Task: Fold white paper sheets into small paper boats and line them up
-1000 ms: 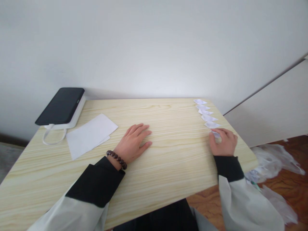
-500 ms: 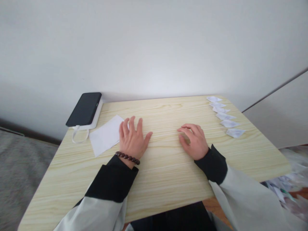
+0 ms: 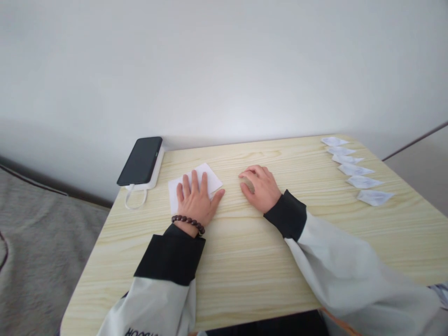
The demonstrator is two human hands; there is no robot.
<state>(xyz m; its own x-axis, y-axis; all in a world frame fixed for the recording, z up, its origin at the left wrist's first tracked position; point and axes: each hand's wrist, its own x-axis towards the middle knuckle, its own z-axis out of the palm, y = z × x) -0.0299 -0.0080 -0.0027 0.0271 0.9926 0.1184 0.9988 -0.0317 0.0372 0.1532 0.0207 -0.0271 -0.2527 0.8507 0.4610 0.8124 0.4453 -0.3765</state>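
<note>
Under my left hand [image 3: 197, 201] lies a white sheet of paper [image 3: 210, 173] on the wooden table. The fingers are spread flat over it, and they cover its middle and near part. My right hand [image 3: 261, 187] rests to the right of the paper, apart from it, with fingers curved and a gap between thumb and fingertips. Nothing shows in that gap but the table top. Along the right side of the table, several folded white paper pieces [image 3: 356, 169] with pointed ends stand in a row.
At the back left a black phone [image 3: 141, 160] lies on a white box [image 3: 157, 169], with a white cable loop [image 3: 136, 205] hanging from it. The table [image 3: 238, 266] meets a white wall [image 3: 231, 70] behind. Grey fabric [image 3: 45, 242] lies to the left, below the table.
The paper has slid right under my left hand and turned. My right hand has moved a little left and away from me. The camera view has shifted to the left.
</note>
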